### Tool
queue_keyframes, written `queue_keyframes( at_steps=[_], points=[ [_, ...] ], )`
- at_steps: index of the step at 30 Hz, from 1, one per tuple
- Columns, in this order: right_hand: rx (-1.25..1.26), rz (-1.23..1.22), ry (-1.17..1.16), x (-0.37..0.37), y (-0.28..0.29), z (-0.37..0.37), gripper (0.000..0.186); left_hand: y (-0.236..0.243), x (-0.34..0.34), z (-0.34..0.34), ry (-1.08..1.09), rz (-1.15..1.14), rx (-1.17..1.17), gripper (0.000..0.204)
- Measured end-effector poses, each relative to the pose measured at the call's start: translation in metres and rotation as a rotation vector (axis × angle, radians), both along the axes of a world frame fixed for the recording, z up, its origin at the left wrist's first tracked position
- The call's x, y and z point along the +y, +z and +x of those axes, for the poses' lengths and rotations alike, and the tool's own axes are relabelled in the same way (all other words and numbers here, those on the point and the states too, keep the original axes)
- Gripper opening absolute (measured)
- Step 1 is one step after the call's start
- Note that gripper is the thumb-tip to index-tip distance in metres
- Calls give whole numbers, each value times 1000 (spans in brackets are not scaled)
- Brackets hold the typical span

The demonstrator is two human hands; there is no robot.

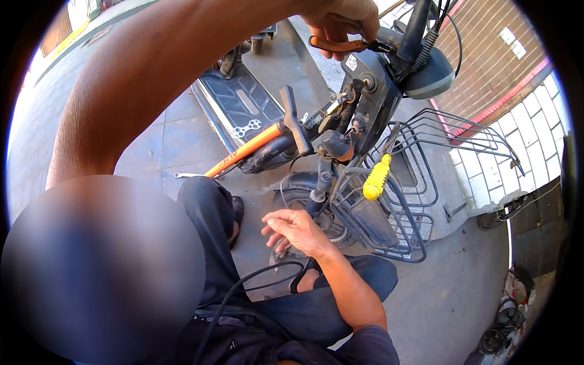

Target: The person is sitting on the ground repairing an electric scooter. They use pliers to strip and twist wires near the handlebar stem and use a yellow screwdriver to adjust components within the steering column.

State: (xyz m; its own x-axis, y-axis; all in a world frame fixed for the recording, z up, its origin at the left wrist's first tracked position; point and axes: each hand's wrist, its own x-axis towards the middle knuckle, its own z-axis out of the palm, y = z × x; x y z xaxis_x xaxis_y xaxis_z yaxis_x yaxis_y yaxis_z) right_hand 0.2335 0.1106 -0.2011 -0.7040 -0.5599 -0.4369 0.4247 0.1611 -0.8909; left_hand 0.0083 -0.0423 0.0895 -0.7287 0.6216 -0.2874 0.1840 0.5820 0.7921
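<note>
My left hand (344,27) reaches up to the handlebar area of a scooter (371,79), gripping orange-handled pliers (336,44) whose jaws are at dark parts beside the handlebar stem. My right hand (293,232) hangs open in front of the front wheel (292,195), its fingers apart. A black cable (245,278) loops over my lap below it. A hammer with an orange handle (248,146) lies across the frame, near a small multi-hole wrench (245,128) on the footboard (234,100). A yellow-handled screwdriver (377,176) sticks up at the bent wire basket (423,237).
Behind stands another two-wheeler (257,41) on the pavement (146,152). A raised concrete step and white tiled wall (535,121) with a shutter (486,42) are at the right. Assorted dark parts (505,316) lie at the lower right. A silver spanner (188,174) is by my knee.
</note>
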Motion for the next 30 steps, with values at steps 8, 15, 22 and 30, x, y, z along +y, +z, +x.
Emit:
queue_keyframes(
  at_steps=[8,15,22,30],
  points=[
    [8,8,3,1,2,3,40,10,6,-7,33,37,-63,29],
    [18,-2,14,-4,0,5,39,21,2,-26,-16,33,-161,26],
    [25,13,0,-2,0,5,39,11,6,-15,9,92,-151,26],
    [15,5,4,-2,-2,4,39,19,11,-19,-35,48,-180,19]
  ],
)
